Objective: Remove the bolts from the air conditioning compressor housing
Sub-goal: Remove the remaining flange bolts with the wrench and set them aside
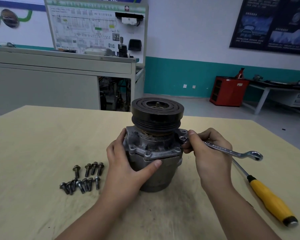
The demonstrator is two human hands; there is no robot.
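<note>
Compressor (156,153) stands between both hands (right (210,153) holding wrench (222,148)).

the letters "hv" stand near the top of the white board (97,28) on the far wall; the rest of its print is too blurred to read. the wrench (220,148) shank carries stamped characters, too small to make out. the dark poster (270,23) at upper right has text, all blurred.

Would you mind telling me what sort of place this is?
Probably an automotive training workshop: a wiring-diagram display board behind, a red tool cabinet by the wall, and a compressor on the table.
</note>
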